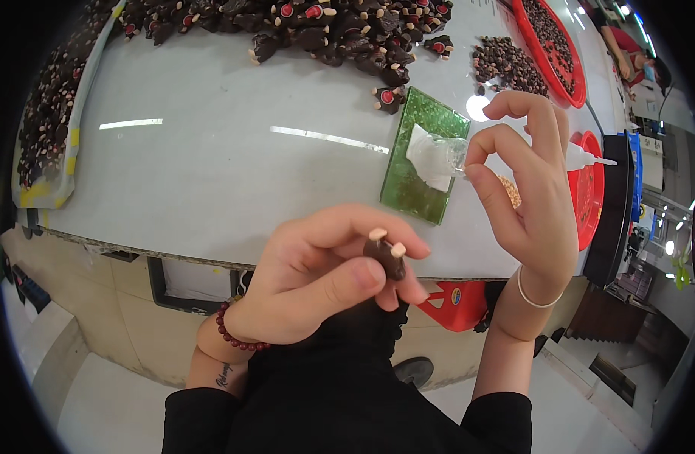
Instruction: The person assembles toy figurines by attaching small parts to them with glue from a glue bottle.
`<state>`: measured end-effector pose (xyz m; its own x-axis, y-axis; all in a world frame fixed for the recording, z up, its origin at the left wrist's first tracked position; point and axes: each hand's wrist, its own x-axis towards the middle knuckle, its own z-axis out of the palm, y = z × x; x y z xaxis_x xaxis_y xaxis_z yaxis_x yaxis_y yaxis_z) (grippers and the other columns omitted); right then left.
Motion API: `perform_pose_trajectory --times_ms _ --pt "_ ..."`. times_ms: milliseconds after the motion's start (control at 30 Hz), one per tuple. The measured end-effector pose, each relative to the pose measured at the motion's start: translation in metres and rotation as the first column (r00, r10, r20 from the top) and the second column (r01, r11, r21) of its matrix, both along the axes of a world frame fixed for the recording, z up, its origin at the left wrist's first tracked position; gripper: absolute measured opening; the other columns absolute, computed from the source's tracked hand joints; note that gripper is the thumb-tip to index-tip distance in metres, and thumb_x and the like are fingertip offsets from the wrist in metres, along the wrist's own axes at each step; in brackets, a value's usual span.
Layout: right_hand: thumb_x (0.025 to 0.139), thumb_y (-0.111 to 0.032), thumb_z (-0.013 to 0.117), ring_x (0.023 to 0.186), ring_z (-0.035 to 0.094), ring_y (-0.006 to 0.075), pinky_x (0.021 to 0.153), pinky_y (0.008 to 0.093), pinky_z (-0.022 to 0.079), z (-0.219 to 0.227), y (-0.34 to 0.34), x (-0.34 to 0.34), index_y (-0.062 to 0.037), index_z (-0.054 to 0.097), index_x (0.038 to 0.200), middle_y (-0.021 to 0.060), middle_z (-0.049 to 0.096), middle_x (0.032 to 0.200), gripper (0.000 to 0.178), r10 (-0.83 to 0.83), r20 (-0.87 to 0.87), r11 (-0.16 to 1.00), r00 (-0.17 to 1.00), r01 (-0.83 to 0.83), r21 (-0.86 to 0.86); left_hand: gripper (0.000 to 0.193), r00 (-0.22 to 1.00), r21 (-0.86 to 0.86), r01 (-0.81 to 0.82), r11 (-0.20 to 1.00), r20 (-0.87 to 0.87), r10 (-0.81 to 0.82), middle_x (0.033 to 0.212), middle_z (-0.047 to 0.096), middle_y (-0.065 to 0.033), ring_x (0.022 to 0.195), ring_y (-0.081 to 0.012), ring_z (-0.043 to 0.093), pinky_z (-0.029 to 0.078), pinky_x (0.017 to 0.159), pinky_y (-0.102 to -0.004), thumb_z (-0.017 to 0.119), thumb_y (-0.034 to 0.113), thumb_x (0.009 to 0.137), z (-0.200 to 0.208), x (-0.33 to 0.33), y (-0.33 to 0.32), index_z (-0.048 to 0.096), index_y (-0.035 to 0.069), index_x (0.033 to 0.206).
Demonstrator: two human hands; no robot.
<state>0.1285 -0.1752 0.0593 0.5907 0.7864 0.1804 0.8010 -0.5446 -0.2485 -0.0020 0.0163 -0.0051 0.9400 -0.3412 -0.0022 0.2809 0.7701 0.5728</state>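
Observation:
My left hand [325, 272] is closed around a small dark brown figurine [387, 259] with two pale tips, held between thumb and fingers above the table's front edge. Farther right, my right hand [533, 178] pinches thumb against forefinger, its other fingers bent; whatever lies in that pinch is too small or hidden to make out. Near those fingertips, a clear rounded vessel [447, 155] rests on a white tissue [421, 155] over a green board [415, 198]. Partly behind my right hand is a white bottle with a thin nozzle [587, 158]; whether the clear vessel belongs to it, I cannot tell.
Similar brown figurines with red spots form a pile [325, 30] at the back. A long tray [68, 147] of dark pieces stands left. Loose brown bits [510, 64] lie beside a red tray [577, 87]; another red tray [587, 204] is right. A person [631, 57] sits far right.

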Motion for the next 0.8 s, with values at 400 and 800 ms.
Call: perform_pose_trajectory --times_ms 400,800 --pt "0.080 -0.023 0.066 0.081 0.066 0.0335 0.082 0.0463 0.053 -0.012 0.009 -0.081 -0.0048 0.049 0.069 0.0092 0.040 0.090 0.028 0.080 -0.652 0.727 0.754 0.403 0.556 0.034 0.910 0.457 -0.389 0.799 0.326 0.256 0.087 0.067 -0.0070 0.071 -0.0125 0.061 0.050 0.065 -0.0235 0.076 0.002 0.071 0.003 -0.001 -0.015 0.066 0.001 0.103" --pt "0.084 -0.026 0.067 0.077 0.068 0.0288 0.083 0.0425 0.055 -0.020 0.001 -0.088 -0.0048 0.048 0.071 0.0089 0.040 0.089 0.031 -0.012 -0.486 0.766 0.874 0.321 0.557 0.036 0.767 0.574 -0.595 0.563 0.615 0.182 0.073 0.065 -0.0070 0.060 -0.0144 0.059 0.045 0.052 -0.0232 0.082 0.010 0.067 0.010 0.004 -0.021 0.067 0.003 0.098"
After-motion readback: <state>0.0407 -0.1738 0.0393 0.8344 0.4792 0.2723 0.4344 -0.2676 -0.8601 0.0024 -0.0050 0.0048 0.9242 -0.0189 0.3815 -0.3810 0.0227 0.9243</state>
